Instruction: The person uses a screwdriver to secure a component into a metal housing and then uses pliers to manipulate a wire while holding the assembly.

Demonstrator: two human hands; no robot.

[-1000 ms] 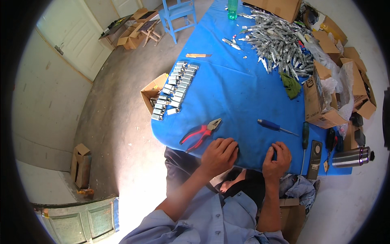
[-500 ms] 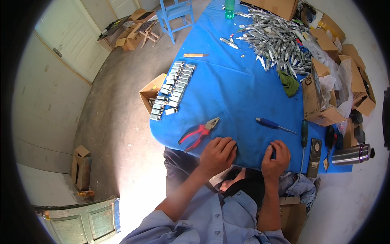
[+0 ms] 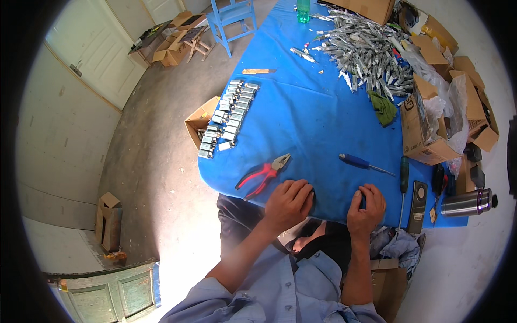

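Both of my hands rest on the front edge of a table spread with blue cloth (image 3: pixel 318 124). My left hand (image 3: pixel 290 203) is loosely closed, knuckles up, with nothing visible in it; its thumb is partly hidden. Just beyond it lie red-and-black handled pliers (image 3: pixel 265 174), jaws pointing away to the right, apart from the hand. My right hand (image 3: pixel 366 210) is curled in a loose fist with its thumb side up; a dark shadowed gap shows between thumb and fingers. Beyond it lies a blue-handled screwdriver (image 3: pixel 355 161), untouched.
Rows of small silvery metal parts (image 3: pixel 231 116) line the left edge beside a utility knife (image 3: pixel 258 71). Far right is a heap of thin grey-white pieces (image 3: pixel 371 54). Along the right stand an open carton (image 3: pixel 425 142), a green-handled screwdriver (image 3: pixel 404 177) and a steel flask (image 3: pixel 466 203).
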